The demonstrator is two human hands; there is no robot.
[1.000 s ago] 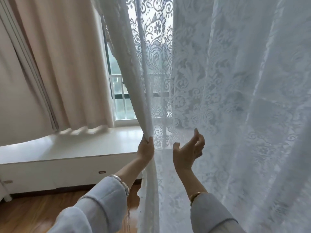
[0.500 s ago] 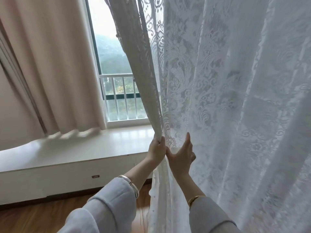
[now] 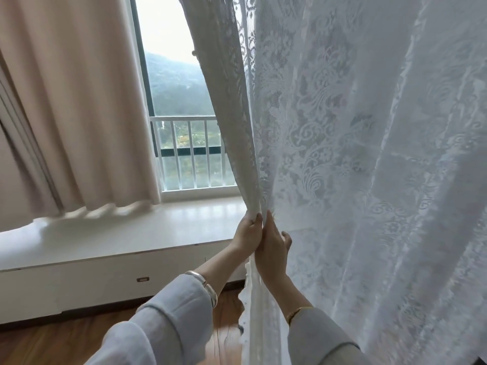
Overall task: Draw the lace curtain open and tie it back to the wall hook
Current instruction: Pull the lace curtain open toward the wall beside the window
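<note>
Wooden floor (image 3: 66,341) lies nearest, below two grey sleeves. Left hand (image 3: 247,233) has a tight grip on the white lace curtain (image 3: 342,154) edge; right hand (image 3: 272,250), apart a second ago, now closes round it too. More window (image 3: 181,101) shows beyond, beside a beige drape (image 3: 79,101).

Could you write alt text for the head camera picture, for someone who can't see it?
Two hands gather a white lace curtain at its edge: the left hand grips the bunched edge, and the right hand beside it takes hold too. Left of them are a window with a railing, a beige curtain and a white sill.
</note>
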